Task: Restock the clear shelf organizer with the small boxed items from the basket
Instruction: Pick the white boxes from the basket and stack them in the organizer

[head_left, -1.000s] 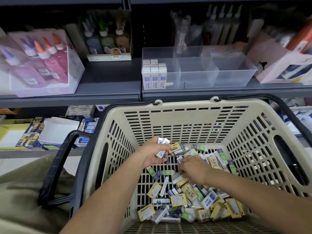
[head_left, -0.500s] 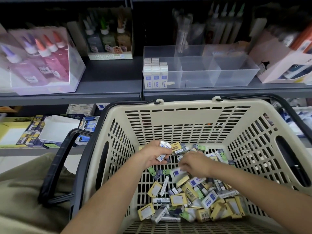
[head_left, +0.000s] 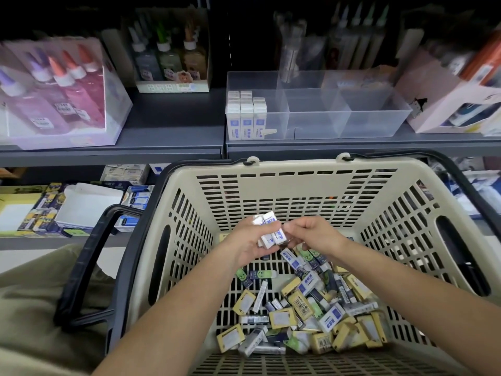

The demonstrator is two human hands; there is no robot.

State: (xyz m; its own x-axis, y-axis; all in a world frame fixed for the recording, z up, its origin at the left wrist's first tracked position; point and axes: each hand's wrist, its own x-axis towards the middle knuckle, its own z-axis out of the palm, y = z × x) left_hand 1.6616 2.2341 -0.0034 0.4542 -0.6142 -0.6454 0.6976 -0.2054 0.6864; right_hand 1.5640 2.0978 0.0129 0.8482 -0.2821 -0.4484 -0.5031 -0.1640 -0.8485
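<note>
Several boxes (head_left: 272,232), left hand (head_left: 248,244) (right hand (head_left: 315,234) pinching)

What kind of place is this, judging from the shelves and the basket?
Most likely a stationery shop aisle: shelves carry display cartons of glue bottles, a clear organizer holds rows of identical small boxes, and a shopping basket holds many loose boxed items.

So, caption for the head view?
Left hand and right hand hold white boxes inside the basket, below the clear organizer.
</note>
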